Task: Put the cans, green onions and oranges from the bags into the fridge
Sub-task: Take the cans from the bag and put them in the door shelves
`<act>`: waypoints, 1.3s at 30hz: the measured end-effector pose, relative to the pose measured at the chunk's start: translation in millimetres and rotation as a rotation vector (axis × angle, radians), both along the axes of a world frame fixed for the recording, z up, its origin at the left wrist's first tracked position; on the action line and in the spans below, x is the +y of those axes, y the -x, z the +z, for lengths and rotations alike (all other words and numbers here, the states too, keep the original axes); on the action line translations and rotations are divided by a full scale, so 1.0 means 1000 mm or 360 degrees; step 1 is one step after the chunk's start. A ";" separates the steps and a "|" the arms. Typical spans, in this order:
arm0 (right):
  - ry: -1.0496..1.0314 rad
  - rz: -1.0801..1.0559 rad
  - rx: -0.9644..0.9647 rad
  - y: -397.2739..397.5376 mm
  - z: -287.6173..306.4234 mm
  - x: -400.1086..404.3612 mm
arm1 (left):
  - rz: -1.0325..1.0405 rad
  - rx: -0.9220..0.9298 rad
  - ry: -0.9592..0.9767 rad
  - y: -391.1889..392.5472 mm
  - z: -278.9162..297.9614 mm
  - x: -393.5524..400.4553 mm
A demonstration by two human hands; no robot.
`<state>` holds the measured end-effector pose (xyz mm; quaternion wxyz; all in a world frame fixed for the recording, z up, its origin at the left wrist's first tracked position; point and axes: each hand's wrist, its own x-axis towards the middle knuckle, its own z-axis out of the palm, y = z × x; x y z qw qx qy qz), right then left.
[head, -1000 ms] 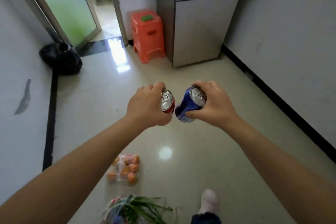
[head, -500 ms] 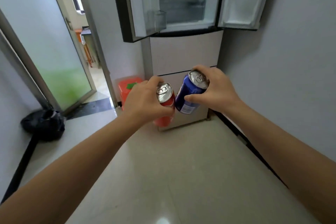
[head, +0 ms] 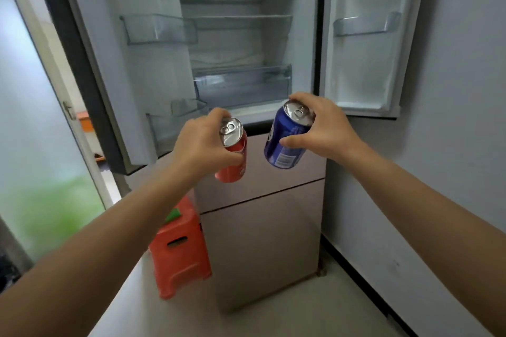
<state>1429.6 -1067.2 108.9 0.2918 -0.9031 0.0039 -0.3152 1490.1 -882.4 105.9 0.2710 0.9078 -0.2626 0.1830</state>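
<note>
The left hand (head: 201, 142) is gripping a red can (head: 232, 154), fingers curled round its top, and the right hand (head: 324, 127) is gripping a blue can (head: 282, 142) likewise. Both cans are hanging apart in front of the fridge (head: 260, 227), just below its open compartment. An orange stool (head: 180, 257) is standing beside the fridge.
</note>
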 end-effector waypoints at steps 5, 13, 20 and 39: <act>0.0016 0.0058 -0.0102 -0.114 0.015 -0.092 | 0.0090 -0.0122 0.0141 -0.108 0.012 -0.077; -0.0198 0.0411 -0.0264 -0.296 0.043 -0.197 | 0.0313 -0.0349 0.0553 -0.263 0.038 -0.190; -0.0500 0.0630 -0.0348 -0.422 0.051 -0.225 | 0.0502 -0.0439 0.0811 -0.363 0.058 -0.236; -0.0771 0.1851 -0.0933 -0.487 0.135 -0.130 | 0.1054 -0.1512 0.0432 -0.331 0.113 -0.184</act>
